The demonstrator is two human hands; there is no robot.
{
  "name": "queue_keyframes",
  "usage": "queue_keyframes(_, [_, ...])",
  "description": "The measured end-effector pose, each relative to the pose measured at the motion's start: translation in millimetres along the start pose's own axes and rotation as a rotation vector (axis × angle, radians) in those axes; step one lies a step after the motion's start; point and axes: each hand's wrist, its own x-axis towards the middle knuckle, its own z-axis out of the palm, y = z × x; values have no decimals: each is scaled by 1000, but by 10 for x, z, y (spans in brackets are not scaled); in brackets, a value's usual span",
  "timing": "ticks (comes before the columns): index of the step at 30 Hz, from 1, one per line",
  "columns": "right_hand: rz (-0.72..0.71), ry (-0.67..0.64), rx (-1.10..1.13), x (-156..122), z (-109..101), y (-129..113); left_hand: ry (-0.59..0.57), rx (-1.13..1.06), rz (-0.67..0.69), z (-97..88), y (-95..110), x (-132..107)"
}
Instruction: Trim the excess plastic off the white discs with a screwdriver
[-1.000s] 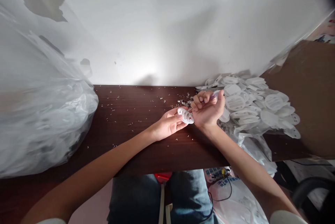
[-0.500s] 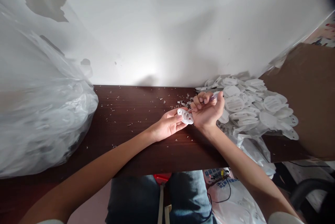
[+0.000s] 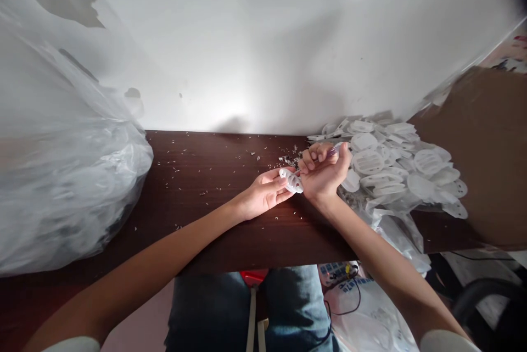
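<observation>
**Q:** Fig. 1: which step is shown?

**A:** Trimming, by the look of it. The left hand [image 3: 265,195] cups one white part [image 3: 291,180], with the fingers curled loosely beneath it and the thumb on top. The part is held just above the table [image 3: 214,193], between the two hands. The right hand [image 3: 325,173] is fisted tightly round a thin purple tool [image 3: 334,149]. Its tip seems to meet the part's edge, though it is too small to be sure.

**Q:** What does the next stroke call for?

**A:** In my judgement, a steady left-hand hold and a short, controlled stroke that keeps clear of the left fingers.

**Q:** Counts?

**A:** One part in hand and one tool. One pile [image 3: 395,168] of similar parts lies just beside the right hand, too many to count. One clear bag [image 3: 61,176] sits at far left. Shavings [image 3: 288,161] are scattered on the table, uncounted.
</observation>
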Motion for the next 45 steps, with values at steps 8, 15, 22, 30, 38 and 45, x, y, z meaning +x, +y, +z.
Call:
queue_keyframes(8, [26, 27, 2, 31, -15, -16, -9, -23, -9, -32, 3, 23])
queue_keyframes(15, [19, -7, 31, 57, -46, -20, 10, -36, -21, -26, 5, 19])
queue_keyframes(22, [27, -1, 17, 57, -54, -25, 1, -36, -24, -24, 10, 17])
queue_keyframes(30, [28, -10, 69, 56, -67, -13, -6, -36, -13, -4, 15, 11])
queue_keyframes(38, [11, 15, 3, 50, -45, -21, 0, -32, -18, -4, 16, 1])
queue_keyframes(45, [31, 44, 33, 46, -12, -4, 0, -28, 4, -12, 4, 16])
